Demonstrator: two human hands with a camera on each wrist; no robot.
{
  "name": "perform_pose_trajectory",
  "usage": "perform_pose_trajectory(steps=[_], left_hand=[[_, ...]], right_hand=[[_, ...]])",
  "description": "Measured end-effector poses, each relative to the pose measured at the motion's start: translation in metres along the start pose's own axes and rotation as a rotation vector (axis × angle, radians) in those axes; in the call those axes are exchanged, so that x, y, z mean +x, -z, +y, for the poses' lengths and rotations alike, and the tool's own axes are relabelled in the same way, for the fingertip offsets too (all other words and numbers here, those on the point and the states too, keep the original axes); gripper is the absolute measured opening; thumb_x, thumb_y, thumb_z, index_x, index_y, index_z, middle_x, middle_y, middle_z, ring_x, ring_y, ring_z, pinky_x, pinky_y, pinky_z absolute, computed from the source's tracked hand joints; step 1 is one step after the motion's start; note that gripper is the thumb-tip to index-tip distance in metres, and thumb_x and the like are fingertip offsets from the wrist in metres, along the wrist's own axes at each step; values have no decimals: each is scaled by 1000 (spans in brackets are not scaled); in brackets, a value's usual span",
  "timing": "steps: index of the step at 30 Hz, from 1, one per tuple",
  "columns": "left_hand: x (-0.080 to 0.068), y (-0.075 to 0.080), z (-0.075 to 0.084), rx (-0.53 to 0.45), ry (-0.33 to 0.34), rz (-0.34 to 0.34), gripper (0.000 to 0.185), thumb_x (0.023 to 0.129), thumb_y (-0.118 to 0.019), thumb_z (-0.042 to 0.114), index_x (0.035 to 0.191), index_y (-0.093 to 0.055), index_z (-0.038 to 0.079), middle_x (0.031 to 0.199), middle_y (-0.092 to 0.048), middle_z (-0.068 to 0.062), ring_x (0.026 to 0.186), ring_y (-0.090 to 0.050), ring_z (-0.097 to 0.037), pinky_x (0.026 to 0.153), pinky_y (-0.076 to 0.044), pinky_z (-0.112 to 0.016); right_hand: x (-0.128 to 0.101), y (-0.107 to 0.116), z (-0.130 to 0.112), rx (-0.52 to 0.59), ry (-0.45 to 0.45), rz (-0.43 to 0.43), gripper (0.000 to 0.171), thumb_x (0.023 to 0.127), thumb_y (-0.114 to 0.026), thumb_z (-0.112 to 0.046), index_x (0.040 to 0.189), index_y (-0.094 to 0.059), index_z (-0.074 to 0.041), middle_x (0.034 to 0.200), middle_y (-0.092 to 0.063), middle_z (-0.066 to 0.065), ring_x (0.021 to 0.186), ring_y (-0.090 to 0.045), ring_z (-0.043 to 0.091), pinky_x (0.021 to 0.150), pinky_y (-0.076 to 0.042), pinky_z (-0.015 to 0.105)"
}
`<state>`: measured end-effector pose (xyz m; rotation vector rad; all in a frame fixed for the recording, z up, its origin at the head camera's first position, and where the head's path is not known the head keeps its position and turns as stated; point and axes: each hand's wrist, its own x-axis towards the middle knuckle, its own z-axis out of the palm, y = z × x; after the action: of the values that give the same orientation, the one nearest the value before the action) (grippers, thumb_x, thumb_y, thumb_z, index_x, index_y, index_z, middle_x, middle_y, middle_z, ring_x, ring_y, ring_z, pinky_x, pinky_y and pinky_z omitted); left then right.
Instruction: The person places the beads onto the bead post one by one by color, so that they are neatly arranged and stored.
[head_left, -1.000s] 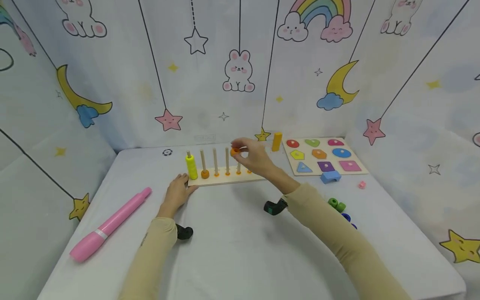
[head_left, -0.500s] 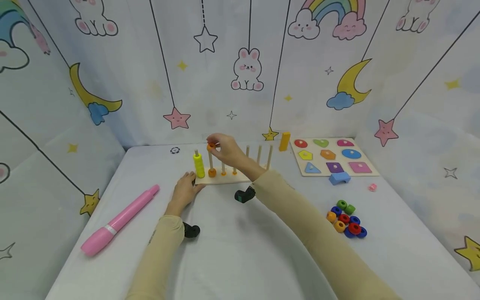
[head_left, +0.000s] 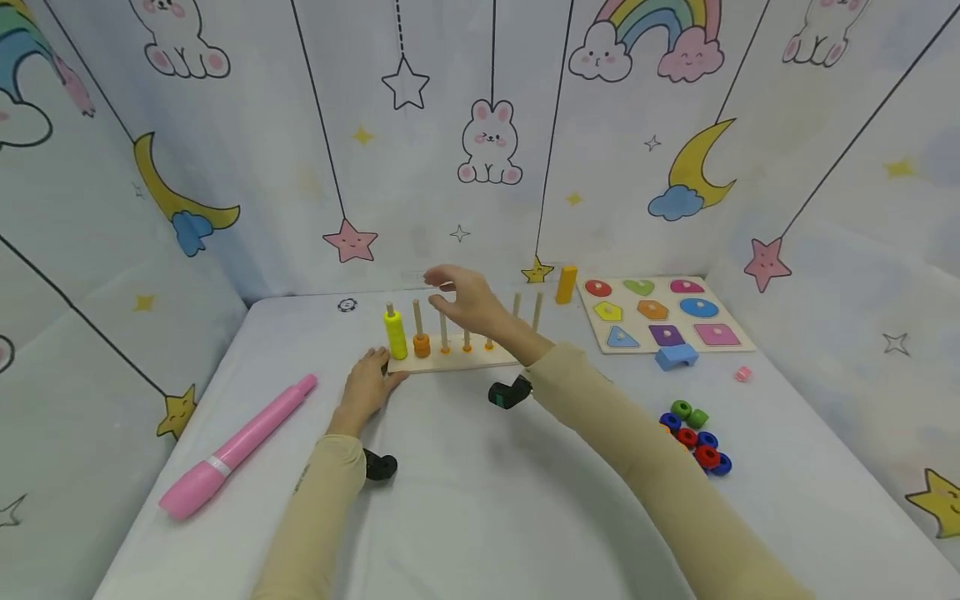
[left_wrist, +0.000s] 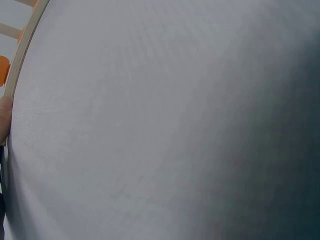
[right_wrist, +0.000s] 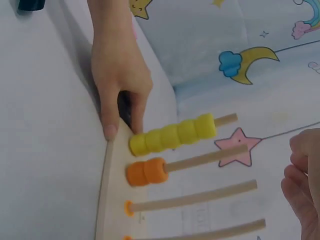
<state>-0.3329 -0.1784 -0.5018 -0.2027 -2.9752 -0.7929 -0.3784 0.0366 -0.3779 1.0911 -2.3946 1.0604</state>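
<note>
I see my left hand point(head_left: 365, 385) resting with straight fingers against the near left corner of the wooden peg board point(head_left: 457, 360), thumb on its edge. My right hand point(head_left: 468, 302) hovers above the pegs, fingers loosely spread, holding nothing. Two orange rings point(right_wrist: 146, 172) sit at the base of the second peg, just right of the yellow stack point(right_wrist: 172, 134). Loose coloured rings point(head_left: 693, 433) lie well apart on the right.
</note>
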Motion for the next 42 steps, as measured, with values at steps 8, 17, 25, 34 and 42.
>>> perform_pose_trajectory(steps=[8,17,25,34,42], left_hand=[[-1,7,-2,-1,10,-1,65,93,-60,33,138,-39,-9,144,-34,-26,135,-24,-43,110,-20,-57],[0,12,-8,13,25,-10,67,94,-59,35,140,-36,-8,145,-32,-26,136,-23,-44,109,-20,-59],[-1,8,-9,-2,31,-22,68,93,-59,35,140,-36,-8,146,-31,-27,136,-22,-44,110,-19,-58],[-1,0,-4,-10,11,-31,67,94,-59,34,140,-37,-8,145,-32,-26,136,-22,-43,110,-19,-58],[-1,-1,-1,-2,3,-34,66,94,-59,35,140,-37,-7,145,-32,-26,136,-22,-44,110,-19,-58]], right_hand=[[-70,59,31,23,19,80,25,85,-65,3,109,-61,6,105,-66,13,94,-64,23,81,-55,27],[-173,124,86,-107,-263,60,21,89,-63,-2,110,-63,-1,104,-68,10,95,-65,23,82,-55,36],[-246,149,95,-112,-341,-66,19,92,-61,-8,110,-64,-3,103,-68,12,93,-65,22,80,-56,33],[-299,149,79,-205,-300,-208,26,82,-73,-9,107,-67,-7,100,-69,0,95,-64,18,82,-55,41],[-319,152,71,-322,-256,-282,23,77,-72,-6,100,-69,-10,96,-67,-5,84,-58,10,75,-56,35]])
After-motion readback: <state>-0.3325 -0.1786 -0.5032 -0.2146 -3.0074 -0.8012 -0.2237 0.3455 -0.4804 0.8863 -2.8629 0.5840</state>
